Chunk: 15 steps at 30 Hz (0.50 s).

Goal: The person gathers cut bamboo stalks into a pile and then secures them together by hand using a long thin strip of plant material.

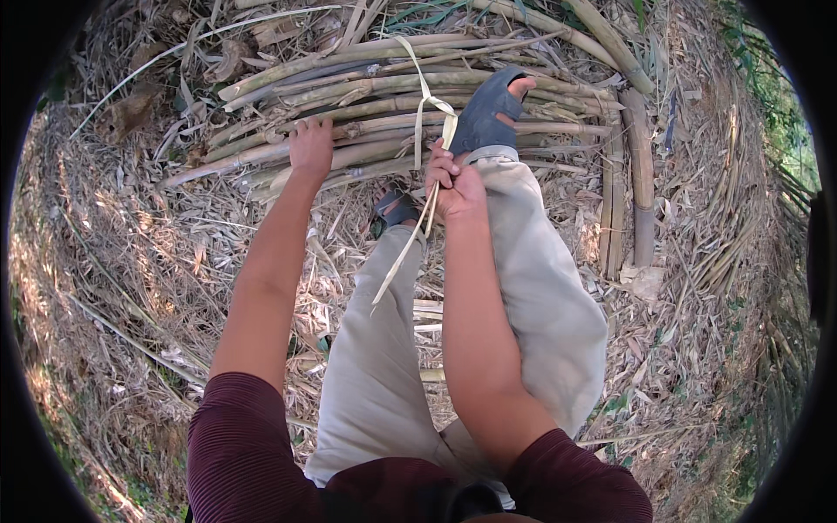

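Observation:
A bundle of dry bamboo-like stalks (375,84) lies crosswise on the ground in front of me. My left hand (311,146) is on its near left part, fingers bent over the stalks. A pale, flat tying strip (425,80) runs over the bundle and is looped into a loose knot near its middle. My right hand (455,185) is closed on the strip just below that knot, with loose ends hanging toward me. My right sandalled foot (488,118) presses on top of the bundle, beside the knot. My left foot (395,207) stands at its near side.
Thick stalks (639,174) lie to the right, running toward me, and another thick pole (610,44) slants at the far right. Dry leaf litter (148,288) covers the ground. Thin stalks are heaped at the right edge, near green plants.

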### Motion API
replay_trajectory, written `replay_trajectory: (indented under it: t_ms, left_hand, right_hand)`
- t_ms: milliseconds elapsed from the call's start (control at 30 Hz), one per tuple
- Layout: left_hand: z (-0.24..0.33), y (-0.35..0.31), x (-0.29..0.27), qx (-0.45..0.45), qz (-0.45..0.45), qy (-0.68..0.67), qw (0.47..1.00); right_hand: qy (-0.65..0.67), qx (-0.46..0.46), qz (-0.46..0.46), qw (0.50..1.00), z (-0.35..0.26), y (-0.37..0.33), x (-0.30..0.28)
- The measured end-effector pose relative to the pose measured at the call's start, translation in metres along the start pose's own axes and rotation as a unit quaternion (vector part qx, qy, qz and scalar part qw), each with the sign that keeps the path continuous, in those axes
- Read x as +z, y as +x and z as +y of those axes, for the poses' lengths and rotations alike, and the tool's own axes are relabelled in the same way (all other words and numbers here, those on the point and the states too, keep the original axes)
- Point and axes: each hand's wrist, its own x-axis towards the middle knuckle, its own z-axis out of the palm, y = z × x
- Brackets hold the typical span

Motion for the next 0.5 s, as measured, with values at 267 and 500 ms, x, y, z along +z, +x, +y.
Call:
replay_trajectory:
  t_ms: [267, 500]
  left_hand:
    - [0.018, -0.008, -0.023, 0.014, 0.051, -0.028, 0.998]
    - [0.116, -0.066, -0.071, -0.215, -0.344, -0.825, 0.394]
  right_hand:
    - [-0.109, -0.064, -0.004, 0.992, 0.024, -0.003, -0.032]
    - [-0.063, 0.036, -0.083, 0.994, 0.035, -0.013, -0.047]
